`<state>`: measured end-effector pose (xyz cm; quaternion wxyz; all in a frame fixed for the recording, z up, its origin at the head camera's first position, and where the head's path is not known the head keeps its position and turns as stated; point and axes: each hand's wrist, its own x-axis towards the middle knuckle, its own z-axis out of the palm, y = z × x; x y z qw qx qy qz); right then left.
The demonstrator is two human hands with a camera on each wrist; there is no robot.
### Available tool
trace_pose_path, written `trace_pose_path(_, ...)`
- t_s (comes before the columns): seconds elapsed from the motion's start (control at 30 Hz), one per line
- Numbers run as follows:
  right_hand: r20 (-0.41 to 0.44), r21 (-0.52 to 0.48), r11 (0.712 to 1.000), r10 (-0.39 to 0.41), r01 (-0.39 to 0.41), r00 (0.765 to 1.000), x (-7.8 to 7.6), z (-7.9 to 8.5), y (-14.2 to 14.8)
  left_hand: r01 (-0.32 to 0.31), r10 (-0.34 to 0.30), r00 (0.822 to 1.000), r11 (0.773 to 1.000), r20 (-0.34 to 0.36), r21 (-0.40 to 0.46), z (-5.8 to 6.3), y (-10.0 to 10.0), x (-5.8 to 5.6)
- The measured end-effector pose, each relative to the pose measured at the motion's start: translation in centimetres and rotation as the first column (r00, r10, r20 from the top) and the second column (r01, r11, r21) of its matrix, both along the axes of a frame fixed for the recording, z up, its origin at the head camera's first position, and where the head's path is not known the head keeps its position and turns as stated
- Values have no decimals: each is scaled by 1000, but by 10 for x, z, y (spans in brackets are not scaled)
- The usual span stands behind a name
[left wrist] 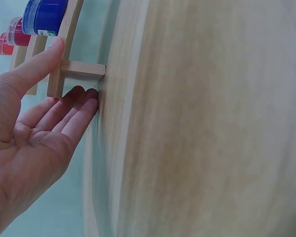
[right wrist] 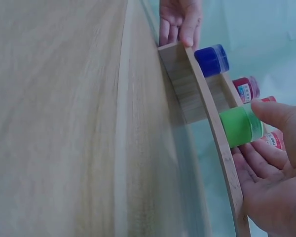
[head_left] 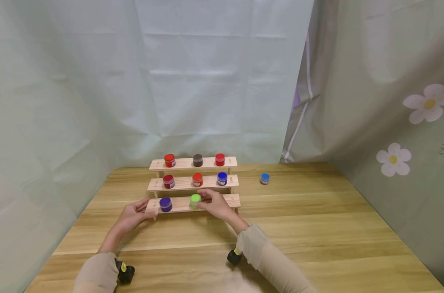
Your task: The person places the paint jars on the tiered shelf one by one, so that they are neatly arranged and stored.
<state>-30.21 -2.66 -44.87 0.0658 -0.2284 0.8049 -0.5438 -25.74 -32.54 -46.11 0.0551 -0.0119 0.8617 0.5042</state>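
A three-tier wooden display rack (head_left: 181, 205) stands on the table with small paint jars on its steps. My left hand (head_left: 132, 213) holds the left end of the lowest step, thumb at the front edge and fingers around the end. My right hand (head_left: 216, 205) pinches a light green jar (right wrist: 237, 126) between thumb and fingers at the middle of that step. Left of it sits a purple-blue jar (head_left: 166, 204). The middle step bears a dark red jar (head_left: 168, 181), an orange-red jar (head_left: 197, 180) and a blue jar (head_left: 222, 178).
On the top step are a red-orange jar (head_left: 169, 160), a dark grey jar (head_left: 198, 160) and a red jar (head_left: 220, 159). A light blue jar (head_left: 264, 179) stands on the wooden table (head_left: 299, 219) right of the rack. Cloth curtains (head_left: 214, 81) enclose the table.
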Motion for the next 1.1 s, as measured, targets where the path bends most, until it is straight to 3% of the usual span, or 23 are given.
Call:
trace_pose_path(0.2,1,-71,996,-45,45,999,9,3,5,16,-16,1000,1000,6,-22,-3,-2,4)
trace_pose_path(0.4,-76,-152,983,-117,104,990,15,12,17,12,-12,1000,1000,15,-24,-6,-5,7)
trace_pose_path(0.53,-117,-180,974,-157,135,981,12,25,31,13,-13,1000,999,19,-36,-3,-6,5)
trace_pose_path(0.7,-107,-183,957,-246,224,963,1,43,55,28,-28,1000,998,3,-50,2,-5,-1)
trace_pose_path(0.83,-88,-186,935,-322,302,943,-6,59,79,33,-33,999,998,7,-49,1,-5,-3)
trace_pose_path(0.9,-92,-192,919,-366,344,926,-15,58,93,35,-35,999,998,10,-46,1,-5,-4)
trace_pose_path(1.0,-69,-181,884,-448,431,891,-29,52,118,31,-30,999,999,15,-41,1,-4,-3)
trace_pose_path(1.1,-20,-148,837,-536,528,844,-48,31,144,35,-34,999,999,11,-39,1,-2,-2)
